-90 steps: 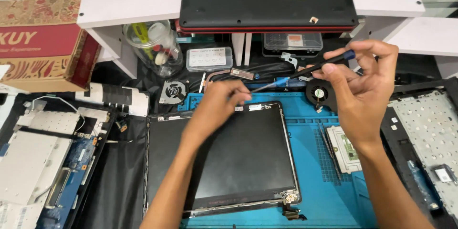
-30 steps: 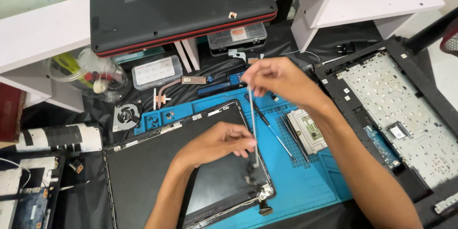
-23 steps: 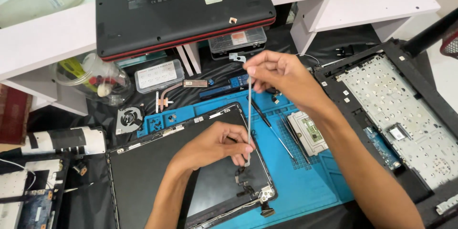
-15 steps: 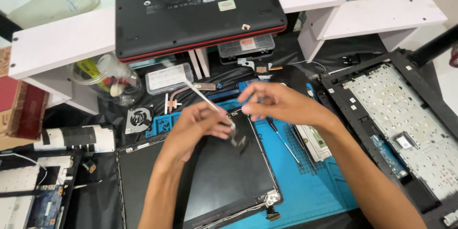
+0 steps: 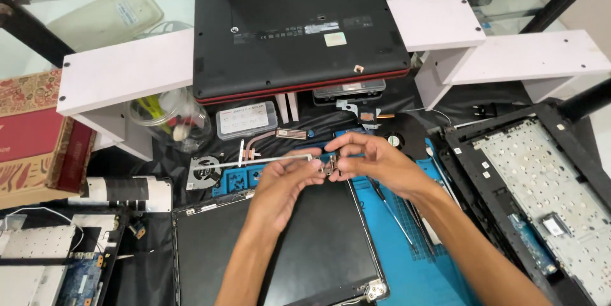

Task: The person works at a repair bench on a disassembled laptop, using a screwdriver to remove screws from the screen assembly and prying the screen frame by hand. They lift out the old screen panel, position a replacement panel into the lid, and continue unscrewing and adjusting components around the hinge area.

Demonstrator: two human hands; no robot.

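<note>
Both of my hands meet above the top edge of a black laptop screen panel that lies flat on a blue work mat. My left hand and my right hand together hold a thin metal hinge bracket. Its long silver arm sticks out to the left, level with the table. The hinge end sits between my fingertips near the middle.
A closed black laptop rests upside down on a white shelf. A keyboard frame lies at the right. A fan, copper heat pipe, plastic box, jar and circuit boards sit left; a screwdriver lies on the mat.
The bracket has gone from upright in my right hand to level between both hands. My left hand lifted off the screen panel and joined it.
</note>
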